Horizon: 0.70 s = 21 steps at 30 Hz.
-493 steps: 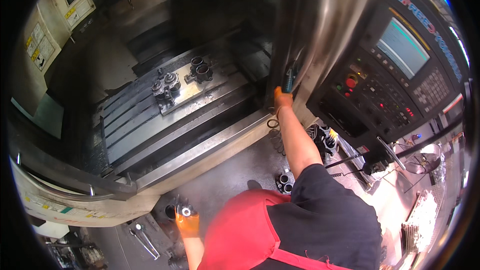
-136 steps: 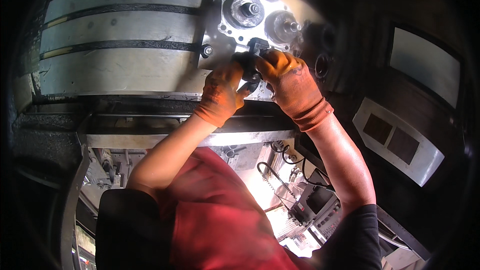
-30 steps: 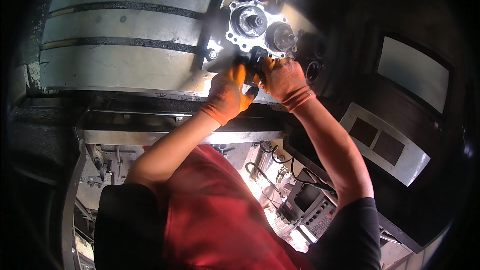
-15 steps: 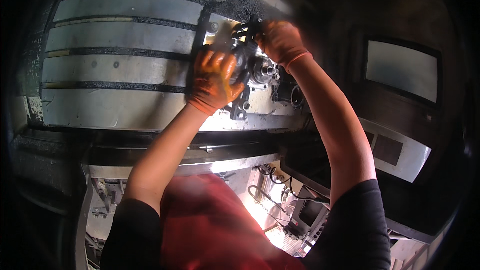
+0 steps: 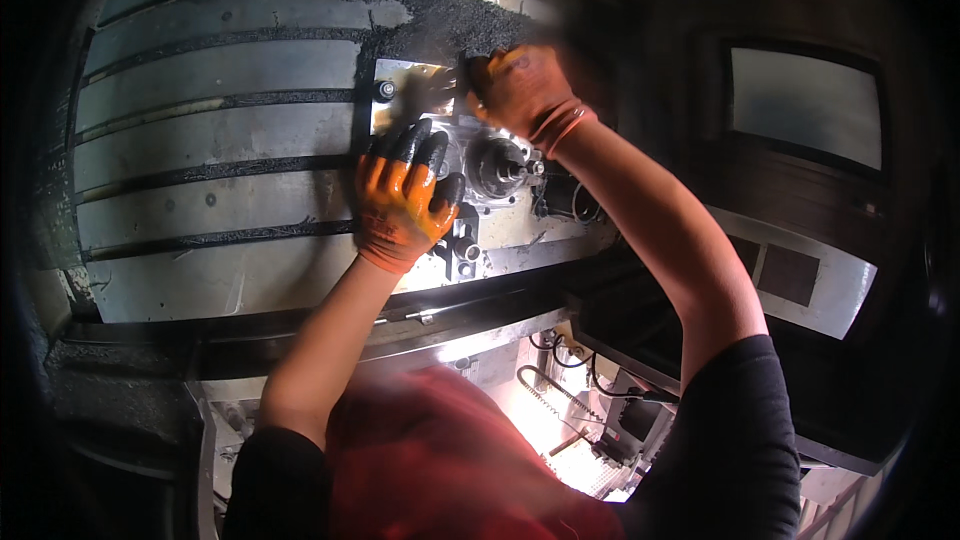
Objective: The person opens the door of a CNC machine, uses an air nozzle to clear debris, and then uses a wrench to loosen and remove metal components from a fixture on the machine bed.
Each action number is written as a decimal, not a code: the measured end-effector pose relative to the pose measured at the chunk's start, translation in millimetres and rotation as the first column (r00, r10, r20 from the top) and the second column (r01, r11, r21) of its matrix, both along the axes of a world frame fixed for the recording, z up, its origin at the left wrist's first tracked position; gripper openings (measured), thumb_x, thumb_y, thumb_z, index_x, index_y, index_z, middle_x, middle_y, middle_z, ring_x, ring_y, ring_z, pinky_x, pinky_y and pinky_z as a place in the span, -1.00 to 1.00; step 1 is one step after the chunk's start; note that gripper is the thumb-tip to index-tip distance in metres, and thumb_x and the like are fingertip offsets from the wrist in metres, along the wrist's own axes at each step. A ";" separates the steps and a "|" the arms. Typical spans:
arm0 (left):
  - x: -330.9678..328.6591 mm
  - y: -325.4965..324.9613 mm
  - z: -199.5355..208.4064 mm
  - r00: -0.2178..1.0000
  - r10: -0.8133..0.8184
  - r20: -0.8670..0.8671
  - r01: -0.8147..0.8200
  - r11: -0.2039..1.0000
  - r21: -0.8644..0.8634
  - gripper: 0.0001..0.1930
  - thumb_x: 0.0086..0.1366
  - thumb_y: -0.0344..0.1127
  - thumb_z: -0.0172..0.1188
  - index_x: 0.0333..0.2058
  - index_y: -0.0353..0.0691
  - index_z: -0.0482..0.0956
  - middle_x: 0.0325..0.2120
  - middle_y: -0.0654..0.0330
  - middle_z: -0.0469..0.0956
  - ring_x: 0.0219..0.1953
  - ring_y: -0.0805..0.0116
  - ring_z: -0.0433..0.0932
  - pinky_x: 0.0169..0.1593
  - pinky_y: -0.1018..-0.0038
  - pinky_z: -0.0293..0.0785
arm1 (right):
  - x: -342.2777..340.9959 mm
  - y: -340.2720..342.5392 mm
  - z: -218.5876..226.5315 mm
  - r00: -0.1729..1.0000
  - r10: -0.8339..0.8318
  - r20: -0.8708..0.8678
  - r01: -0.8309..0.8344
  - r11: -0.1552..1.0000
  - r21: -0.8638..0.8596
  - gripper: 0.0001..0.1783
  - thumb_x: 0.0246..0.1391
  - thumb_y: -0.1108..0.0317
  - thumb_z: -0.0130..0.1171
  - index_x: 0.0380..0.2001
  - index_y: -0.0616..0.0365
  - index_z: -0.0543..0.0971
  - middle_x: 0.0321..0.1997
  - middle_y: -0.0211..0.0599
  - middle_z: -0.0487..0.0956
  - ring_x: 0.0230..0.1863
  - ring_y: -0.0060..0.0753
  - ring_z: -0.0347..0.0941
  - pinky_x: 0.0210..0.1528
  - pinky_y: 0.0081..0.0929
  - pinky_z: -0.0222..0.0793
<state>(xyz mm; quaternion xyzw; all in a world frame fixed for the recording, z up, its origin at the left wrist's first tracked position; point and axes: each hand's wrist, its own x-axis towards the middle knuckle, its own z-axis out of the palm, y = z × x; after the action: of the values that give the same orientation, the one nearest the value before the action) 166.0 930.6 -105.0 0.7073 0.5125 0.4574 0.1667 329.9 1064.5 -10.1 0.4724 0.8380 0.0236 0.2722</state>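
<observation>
We are pressing our left hand (image 5: pixel 400 202), rubber-coated orange glove, fingers spread flat, on the round cast-metal part (image 5: pixel 490 165), our right hand (image 5: pixel 515 90) curling closed over its blurred top edge, slotted steel machine table (image 5: pixel 220 140) gritty with chips.

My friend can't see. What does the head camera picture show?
Two orange-gloved hands work on a metal part on a slotted machine table. The left hand presses on it; the blurred right hand grips its top edge.

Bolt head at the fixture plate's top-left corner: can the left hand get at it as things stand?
Probably yes. The bolt head sits bare on the fixture plate, just above the left hand, which rests on the metal part. Nothing covers it; the right hand is off to its right.
</observation>
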 end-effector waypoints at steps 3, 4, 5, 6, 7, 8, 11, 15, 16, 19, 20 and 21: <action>2.9 -3.1 -4.1 1.000 -0.011 -0.004 0.011 1.000 0.013 -0.51 0.05 -0.23 0.31 -0.03 -0.31 0.54 -0.01 -0.04 0.52 0.04 -0.11 0.47 0.13 0.04 0.35 | 13.9 -2.0 -21.2 0.994 0.086 -0.068 -0.075 0.985 0.154 -0.60 0.14 -0.04 0.03 -0.45 0.01 0.66 -0.48 -0.20 0.64 -0.40 -0.20 0.62 -0.36 -0.26 0.51; 1.9 -5.5 -4.0 0.999 0.003 -0.040 -0.004 1.000 -0.009 -0.52 0.05 -0.20 0.29 -0.04 -0.28 0.56 0.02 -0.01 0.52 0.01 -0.07 0.49 0.09 0.07 0.36 | 14.3 -5.3 -24.3 0.990 0.017 -0.141 0.012 0.980 0.199 -0.59 0.14 -0.04 0.03 -0.44 0.01 0.67 -0.49 -0.20 0.65 -0.41 -0.18 0.63 -0.36 -0.25 0.51; 2.4 -8.8 -6.6 0.997 0.010 -0.076 -0.012 1.000 -0.028 -0.53 0.05 -0.16 0.28 -0.06 -0.26 0.58 0.04 0.01 0.51 -0.02 -0.04 0.50 0.05 0.09 0.36 | 13.4 -11.0 -29.6 0.975 -0.055 -0.215 0.107 0.965 0.239 -0.59 0.14 -0.03 0.02 -0.43 0.01 0.68 -0.50 -0.20 0.65 -0.42 -0.17 0.63 -0.36 -0.24 0.52; 4.2 -11.0 -9.4 0.994 0.010 -0.113 -0.015 0.999 -0.045 -0.54 0.05 -0.13 0.27 -0.08 -0.24 0.60 0.07 0.04 0.50 -0.06 0.00 0.51 0.01 0.11 0.37 | 13.0 -19.1 -35.1 0.948 -0.129 -0.290 0.211 0.938 0.274 -0.59 0.14 -0.03 0.02 -0.42 0.02 0.69 -0.51 -0.20 0.65 -0.43 -0.16 0.63 -0.37 -0.24 0.53; 4.4 -1.8 -10.0 0.996 0.054 -0.073 -0.045 0.992 0.120 -0.48 0.01 -0.09 0.28 -0.06 -0.25 0.56 0.01 0.00 0.52 -0.09 -0.02 0.48 0.02 0.10 0.36 | -9.3 -20.7 -17.0 0.926 -0.321 -0.199 0.355 0.919 0.170 -0.57 0.16 -0.02 0.00 -0.37 0.04 0.71 -0.39 -0.15 0.68 -0.32 -0.10 0.66 -0.28 -0.22 0.55; 3.2 -2.9 -3.7 0.994 0.026 -0.107 -0.016 0.996 0.086 -0.41 -0.04 -0.06 0.29 -0.02 -0.25 0.53 -0.04 -0.03 0.52 -0.10 -0.02 0.45 0.05 0.08 0.33 | -19.6 -15.2 -5.1 0.861 -0.482 -0.166 0.482 0.875 -0.042 -0.53 0.19 -0.04 -0.03 -0.37 0.08 0.71 -0.32 -0.09 0.68 -0.23 -0.04 0.65 -0.19 -0.19 0.55; -6.8 -15.7 -20.9 0.959 -0.029 -0.280 0.033 0.999 0.010 -0.41 -0.05 -0.05 0.29 -0.08 -0.33 0.51 -0.18 -0.02 0.50 -0.14 -0.03 0.43 0.05 0.04 0.30 | -21.2 -23.6 0.1 0.846 -0.420 -0.329 0.437 0.899 -0.022 -0.53 0.19 -0.04 0.00 -0.31 0.12 0.70 -0.22 -0.05 0.68 -0.12 0.03 0.62 -0.07 -0.16 0.52; -15.7 -51.6 39.3 0.921 -0.175 -0.348 0.168 0.984 -0.050 -0.45 0.07 -0.05 0.32 -0.08 -0.36 0.50 -0.31 -0.05 0.55 -0.24 -0.05 0.50 -0.09 0.10 0.42 | -2.5 -114.1 39.3 0.428 -0.425 -0.797 0.645 0.762 -0.060 -0.67 0.17 0.11 0.15 -0.23 0.17 0.60 -0.30 0.14 0.61 -0.18 0.21 0.55 -0.16 -0.03 0.45; -15.6 -61.4 37.9 0.920 -0.226 -0.319 0.201 0.974 -0.110 -0.47 0.12 -0.05 0.29 -0.07 -0.36 0.51 -0.33 -0.06 0.57 -0.28 -0.07 0.54 -0.14 0.12 0.45 | 12.2 -150.5 12.9 0.432 -0.249 -0.867 0.649 0.753 0.108 -0.68 0.19 0.10 0.13 -0.29 0.16 0.59 -0.32 0.14 0.59 -0.21 0.23 0.53 -0.17 -0.01 0.42; 13.9 -70.8 51.0 0.768 -0.425 -0.479 0.291 0.898 -0.330 -0.66 0.21 -0.05 0.22 -0.21 -0.20 0.53 -0.41 0.03 0.62 -0.39 -0.05 0.60 -0.27 0.12 0.51 | 50.1 -293.6 -7.2 0.343 -0.680 -0.648 0.753 0.611 -0.244 -0.55 0.22 -0.02 0.07 -0.41 0.21 0.57 -0.29 0.10 0.59 -0.16 0.18 0.52 -0.08 0.02 0.41; 25.6 -67.4 40.4 0.696 -0.458 -0.554 0.290 0.884 -0.367 -0.70 0.22 -0.06 0.21 -0.24 -0.17 0.53 -0.40 0.04 0.63 -0.39 -0.02 0.61 -0.28 0.12 0.52 | 68.1 -348.7 -25.1 0.314 -0.736 -0.600 0.748 0.581 -0.320 -0.53 0.22 -0.05 0.04 -0.37 0.20 0.57 -0.22 0.13 0.59 -0.08 0.17 0.51 -0.03 -0.02 0.42; 37.1 -64.2 39.1 0.650 -0.480 -0.589 0.276 0.871 -0.406 -0.73 0.21 -0.09 0.21 -0.23 -0.13 0.54 -0.39 0.07 0.63 -0.38 0.02 0.63 -0.29 0.12 0.54 | 84.5 -402.3 -42.9 0.325 -0.784 -0.528 0.761 0.549 -0.346 -0.54 0.20 -0.04 0.05 -0.27 0.18 0.59 -0.17 0.13 0.59 0.00 0.16 0.48 0.02 -0.04 0.42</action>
<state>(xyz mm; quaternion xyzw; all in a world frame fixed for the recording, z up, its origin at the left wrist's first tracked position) 203.0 866.3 -65.9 0.8844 0.4357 0.0473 0.1605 414.4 662.2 -53.0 0.7853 0.5493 -0.2829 -0.0397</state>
